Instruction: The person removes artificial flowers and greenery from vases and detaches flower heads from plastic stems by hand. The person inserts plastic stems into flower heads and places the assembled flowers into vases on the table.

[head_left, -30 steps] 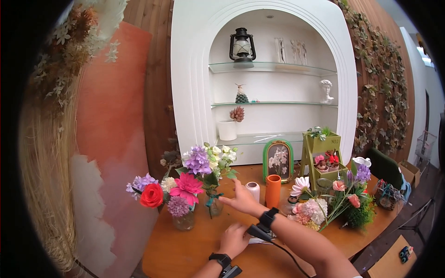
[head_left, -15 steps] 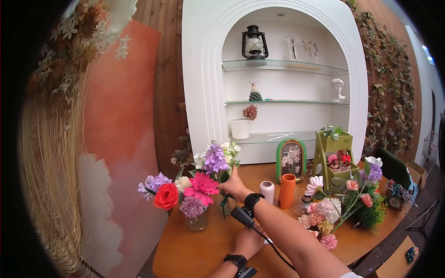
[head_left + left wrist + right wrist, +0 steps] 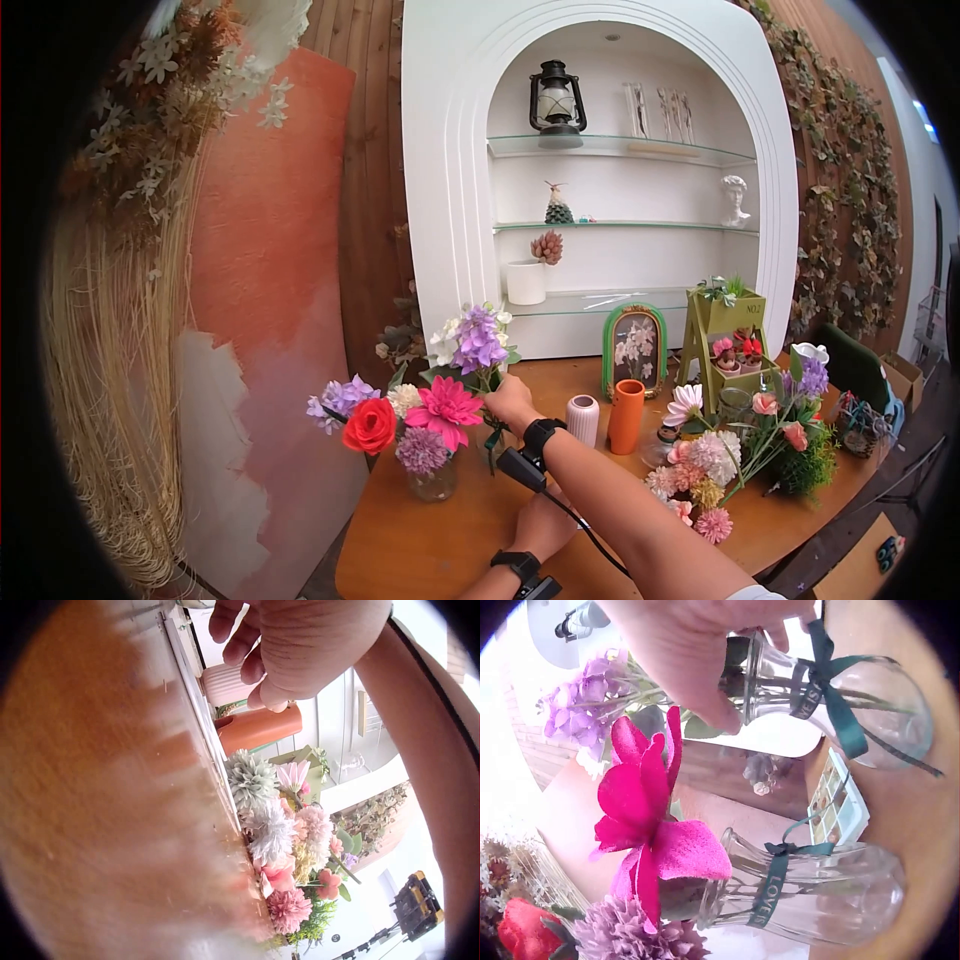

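Right hand (image 3: 682, 652) looks wrapped round the vase (image 3: 889, 694) at its neck, left hand (image 3: 315, 652) loose. I'd grip gently, dead upright: those flowers (image 3: 478, 342) probably make it top-heavy.

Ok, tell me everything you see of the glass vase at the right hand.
The glass vase is clear, narrow-necked, rounded below. A dark green lettered ribbon is bowed round its neck. Stems stand inside, purple and white flowers above. The right hand curls round its mouth. It looks near upright; whether its base touches the table I cannot tell.
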